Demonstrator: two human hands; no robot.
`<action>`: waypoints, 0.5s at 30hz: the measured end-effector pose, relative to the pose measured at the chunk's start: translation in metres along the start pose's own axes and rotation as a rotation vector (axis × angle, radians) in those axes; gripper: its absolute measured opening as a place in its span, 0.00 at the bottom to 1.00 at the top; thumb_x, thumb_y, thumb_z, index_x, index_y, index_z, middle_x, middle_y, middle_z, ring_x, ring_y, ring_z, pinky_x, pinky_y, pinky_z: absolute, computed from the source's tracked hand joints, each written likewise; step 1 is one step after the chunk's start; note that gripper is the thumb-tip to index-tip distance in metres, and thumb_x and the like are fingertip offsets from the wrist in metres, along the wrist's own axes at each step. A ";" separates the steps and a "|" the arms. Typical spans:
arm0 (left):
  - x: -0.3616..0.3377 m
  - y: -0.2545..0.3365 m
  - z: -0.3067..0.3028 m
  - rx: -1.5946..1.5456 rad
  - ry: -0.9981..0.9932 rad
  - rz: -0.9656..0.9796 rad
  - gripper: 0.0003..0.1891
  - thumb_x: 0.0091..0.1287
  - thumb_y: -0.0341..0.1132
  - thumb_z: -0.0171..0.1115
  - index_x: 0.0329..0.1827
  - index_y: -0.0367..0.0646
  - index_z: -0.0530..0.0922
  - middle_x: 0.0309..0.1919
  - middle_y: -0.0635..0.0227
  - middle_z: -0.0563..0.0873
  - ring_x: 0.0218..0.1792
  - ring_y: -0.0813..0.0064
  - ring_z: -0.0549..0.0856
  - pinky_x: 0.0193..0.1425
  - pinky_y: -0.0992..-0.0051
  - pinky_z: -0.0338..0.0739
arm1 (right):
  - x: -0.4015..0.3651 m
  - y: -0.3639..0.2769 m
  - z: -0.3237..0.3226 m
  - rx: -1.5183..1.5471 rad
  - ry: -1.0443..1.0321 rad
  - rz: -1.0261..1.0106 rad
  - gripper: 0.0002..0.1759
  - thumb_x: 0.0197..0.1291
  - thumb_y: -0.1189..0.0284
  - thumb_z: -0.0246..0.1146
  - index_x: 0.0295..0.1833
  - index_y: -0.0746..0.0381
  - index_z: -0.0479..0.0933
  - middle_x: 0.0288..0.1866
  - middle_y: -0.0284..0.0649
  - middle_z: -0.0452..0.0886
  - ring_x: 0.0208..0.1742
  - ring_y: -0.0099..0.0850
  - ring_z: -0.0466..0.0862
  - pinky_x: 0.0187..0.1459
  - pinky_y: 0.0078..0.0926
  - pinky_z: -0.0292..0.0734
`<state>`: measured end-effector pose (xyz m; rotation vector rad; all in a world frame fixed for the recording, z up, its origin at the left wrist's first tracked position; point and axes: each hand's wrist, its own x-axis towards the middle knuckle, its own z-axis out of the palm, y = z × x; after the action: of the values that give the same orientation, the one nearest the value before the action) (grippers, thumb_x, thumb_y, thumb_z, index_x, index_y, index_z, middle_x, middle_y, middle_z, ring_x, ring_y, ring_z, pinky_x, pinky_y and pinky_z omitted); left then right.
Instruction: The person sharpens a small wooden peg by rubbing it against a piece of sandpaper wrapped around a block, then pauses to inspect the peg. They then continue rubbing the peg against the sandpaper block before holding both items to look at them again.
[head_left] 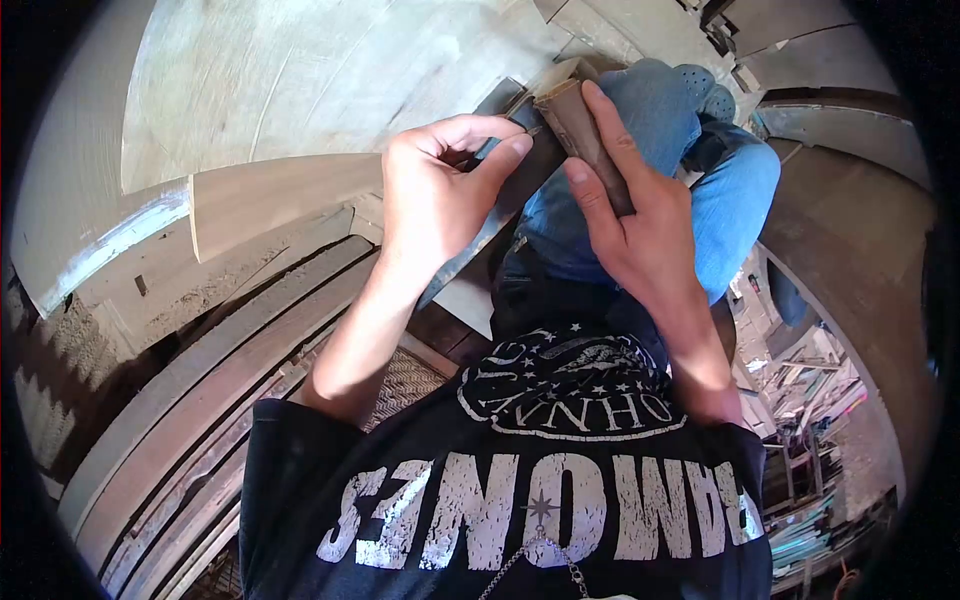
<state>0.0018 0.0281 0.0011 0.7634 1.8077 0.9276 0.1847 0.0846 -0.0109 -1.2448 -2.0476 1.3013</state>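
Observation:
My right hand [640, 200] is wrapped along a dark brown block [588, 145], thumb on one side and fingers on the other. My left hand [445, 180] is just left of it, thumb and index finger pinched at a small thin piece [534, 130] too small to make out clearly. Beneath both hands lies a long dark strip [525, 178] that slants over the jeans. The block's lighter upper end is close to the left fingertips.
A large pale board [300, 75] fills the upper left. Curved stacked planks [220, 350] run along the lower left. Jeans-clad legs [740, 200] are beyond my right hand. Scraps of wood [815, 400] litter the floor at the right, beside a brown curved panel [850, 240].

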 end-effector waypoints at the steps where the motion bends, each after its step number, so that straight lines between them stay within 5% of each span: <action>1: 0.001 -0.002 0.001 -0.021 0.007 0.030 0.04 0.67 0.26 0.72 0.42 0.39 0.90 0.26 0.75 0.87 0.26 0.90 0.75 0.29 0.84 0.69 | 0.000 0.001 0.002 -0.008 0.037 -0.041 0.32 0.69 0.64 0.66 0.77 0.50 0.69 0.33 0.51 0.86 0.31 0.51 0.87 0.34 0.42 0.80; 11: 0.002 0.001 0.007 0.086 0.063 0.076 0.04 0.63 0.28 0.72 0.39 0.39 0.90 0.19 0.70 0.85 0.20 0.90 0.74 0.24 0.80 0.68 | -0.004 -0.007 0.003 -0.200 0.033 -0.048 0.33 0.68 0.63 0.66 0.78 0.45 0.68 0.24 0.46 0.79 0.24 0.47 0.83 0.29 0.44 0.78; 13: 0.001 0.002 0.007 0.115 0.059 0.058 0.05 0.62 0.29 0.72 0.39 0.40 0.89 0.19 0.66 0.84 0.19 0.86 0.77 0.24 0.78 0.71 | -0.006 -0.013 0.002 -0.317 -0.026 0.007 0.32 0.70 0.67 0.66 0.78 0.51 0.69 0.36 0.49 0.87 0.33 0.46 0.89 0.36 0.39 0.82; 15: -0.001 0.003 0.008 0.160 0.078 0.108 0.04 0.62 0.29 0.72 0.38 0.40 0.89 0.20 0.64 0.85 0.19 0.83 0.79 0.25 0.77 0.72 | -0.005 -0.016 0.002 -0.346 -0.031 0.005 0.32 0.70 0.67 0.66 0.78 0.51 0.69 0.36 0.49 0.87 0.32 0.45 0.88 0.36 0.39 0.82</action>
<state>0.0099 0.0310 0.0020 0.9444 1.9420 0.9015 0.1783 0.0769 0.0026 -1.3791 -2.3648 1.0003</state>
